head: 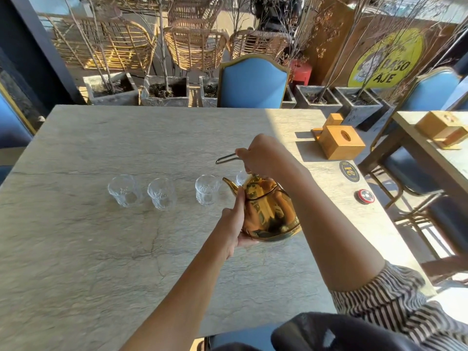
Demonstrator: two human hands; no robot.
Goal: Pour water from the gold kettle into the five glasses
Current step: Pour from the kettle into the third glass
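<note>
A shiny gold kettle (268,211) is held above the stone table (101,236), its spout pointing left toward the glasses. My right hand (263,154) grips the wire handle over the lid. My left hand (234,224) cups the kettle's lower left side and base. Three clear textured glasses stand in a row: left glass (124,190), middle glass (162,194), right glass (207,190). A further glass (241,177) peeks out behind the kettle's spout, mostly hidden. Whether the glasses hold water I cannot tell.
A wooden tissue box (340,142) and wooden stand (329,125) sit at the table's far right. A round black coaster (349,171) and a red-and-black disc (365,196) lie near the right edge. A blue chair (253,82) faces me across the table.
</note>
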